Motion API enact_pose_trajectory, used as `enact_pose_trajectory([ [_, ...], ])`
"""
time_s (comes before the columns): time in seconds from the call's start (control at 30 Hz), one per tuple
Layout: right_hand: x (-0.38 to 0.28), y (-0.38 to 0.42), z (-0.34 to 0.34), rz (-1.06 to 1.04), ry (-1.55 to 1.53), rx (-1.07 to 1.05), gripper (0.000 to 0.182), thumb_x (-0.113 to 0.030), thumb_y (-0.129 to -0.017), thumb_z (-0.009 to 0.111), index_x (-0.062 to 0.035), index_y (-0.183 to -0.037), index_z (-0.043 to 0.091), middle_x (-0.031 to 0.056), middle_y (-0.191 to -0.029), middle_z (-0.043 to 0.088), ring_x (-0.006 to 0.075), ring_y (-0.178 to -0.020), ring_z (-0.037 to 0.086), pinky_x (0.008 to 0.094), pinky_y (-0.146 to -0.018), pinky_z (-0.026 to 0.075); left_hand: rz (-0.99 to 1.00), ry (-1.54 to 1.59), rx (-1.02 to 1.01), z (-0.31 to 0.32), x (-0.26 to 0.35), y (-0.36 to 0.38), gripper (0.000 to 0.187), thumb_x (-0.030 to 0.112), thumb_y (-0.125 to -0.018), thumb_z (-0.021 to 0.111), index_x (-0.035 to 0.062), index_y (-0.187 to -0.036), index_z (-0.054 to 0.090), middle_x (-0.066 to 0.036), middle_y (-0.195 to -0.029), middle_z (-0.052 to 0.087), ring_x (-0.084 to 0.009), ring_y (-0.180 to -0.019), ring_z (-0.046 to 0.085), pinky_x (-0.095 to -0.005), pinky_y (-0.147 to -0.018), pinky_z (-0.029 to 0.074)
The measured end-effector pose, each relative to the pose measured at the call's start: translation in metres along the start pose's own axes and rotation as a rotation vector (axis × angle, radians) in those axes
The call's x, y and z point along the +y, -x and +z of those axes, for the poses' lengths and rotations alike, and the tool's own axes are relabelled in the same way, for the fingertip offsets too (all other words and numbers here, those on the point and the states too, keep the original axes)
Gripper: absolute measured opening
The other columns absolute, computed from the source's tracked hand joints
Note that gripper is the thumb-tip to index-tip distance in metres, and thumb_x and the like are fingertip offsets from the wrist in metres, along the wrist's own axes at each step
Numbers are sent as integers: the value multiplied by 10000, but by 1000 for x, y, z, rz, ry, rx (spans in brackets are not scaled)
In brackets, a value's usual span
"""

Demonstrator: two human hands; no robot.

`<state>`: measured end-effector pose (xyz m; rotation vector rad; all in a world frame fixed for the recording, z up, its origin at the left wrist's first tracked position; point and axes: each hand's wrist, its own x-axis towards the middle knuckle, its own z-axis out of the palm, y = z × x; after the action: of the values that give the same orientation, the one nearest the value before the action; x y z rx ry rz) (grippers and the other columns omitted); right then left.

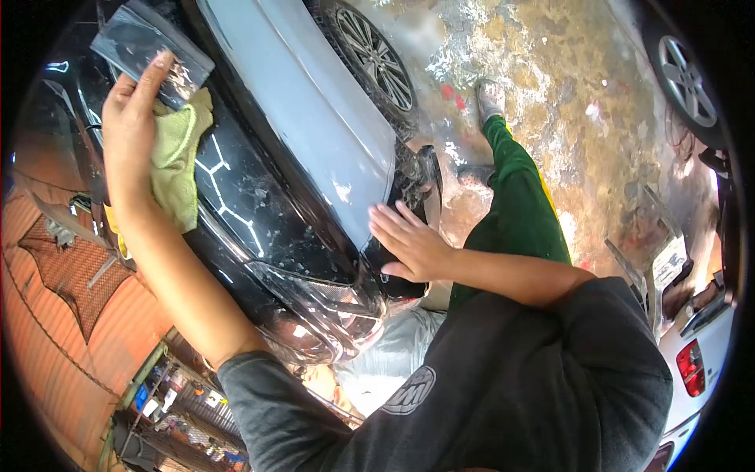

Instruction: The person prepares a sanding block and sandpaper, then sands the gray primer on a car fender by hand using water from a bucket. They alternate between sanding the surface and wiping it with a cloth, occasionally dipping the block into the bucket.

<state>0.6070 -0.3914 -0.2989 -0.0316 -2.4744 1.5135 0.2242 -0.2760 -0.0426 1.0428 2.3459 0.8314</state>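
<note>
The dark shirt [503, 393] is nearest. The left hand [132, 118] pinches a dark flat sheet [134, 49] over the black hood [236, 177], thumb on top, the other fingers partly curled and mostly hidden; a green cloth [177, 161] hangs beside it, whether gripped I cannot tell. A light, even pinch near the edge should keep the sheet flat. Its long axis slants from upper left to lower right; neither end reads as a front. The right hand [415, 248], open and slightly spread, rests at the grey panel's [314, 102] end, gripping nothing visible.
</note>
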Motion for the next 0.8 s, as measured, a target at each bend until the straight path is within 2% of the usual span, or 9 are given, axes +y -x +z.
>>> enact_pose_trajectory([
  [0.07,-1,-7,1,9,-5,35,817,-515,-1024,482,84,-1551,307,274,-1660,230,408,-1559,206,573,-1256,157,13,22,8,0,-2,0,297,263,-977,719,-25,-1052,730,-40,-1015,750,-86,-932,635,-239,-878,467],
  [0.17,12,-45,-8,-17,24,161,821,-515,-1025,477,87,-1553,298,278,-1660,227,411,-1560,203,571,-1257,154,-18,14,64,2,4,8,307,277,-970,730,-19,-1050,735,-44,-1013,748,-93,-919,634,-249,-877,470],
  [0.33,35,-162,-53,-2,69,339,808,-545,-1052,417,60,-1571,281,245,-1674,221,396,-1566,184,560,-1267,134,-41,173,70,4,9,24,337,229,-991,714,-45,-1185,685,-81,-1103,734,-121,-970,644,-274,-913,489],
  [0.43,56,-232,-75,26,95,451,809,-572,-1069,346,46,-1585,267,221,-1684,217,376,-1573,175,533,-1276,120,-43,200,35,4,13,27,326,215,-995,707,-44,-1190,677,-71,-1081,733,-112,-940,647,-265,-878,500],
  [0.6,95,-340,-123,75,-5,509,818,-594,-1077,281,38,-1595,257,215,-1693,198,358,-1581,153,486,-1286,119,-103,258,8,7,18,26,240,180,-986,720,-22,-1116,712,-44,-1008,741,-85,-858,654,-256,-795,531],
  [0.8,136,-444,-173,188,-150,532,824,-596,-1074,252,41,-1598,255,227,-1697,176,352,-1587,125,444,-1292,116,-156,281,-78,7,30,18,267,134,-975,717,-54,-1163,694,-60,-1028,743,-88,-881,662,-256,-808,543],
])
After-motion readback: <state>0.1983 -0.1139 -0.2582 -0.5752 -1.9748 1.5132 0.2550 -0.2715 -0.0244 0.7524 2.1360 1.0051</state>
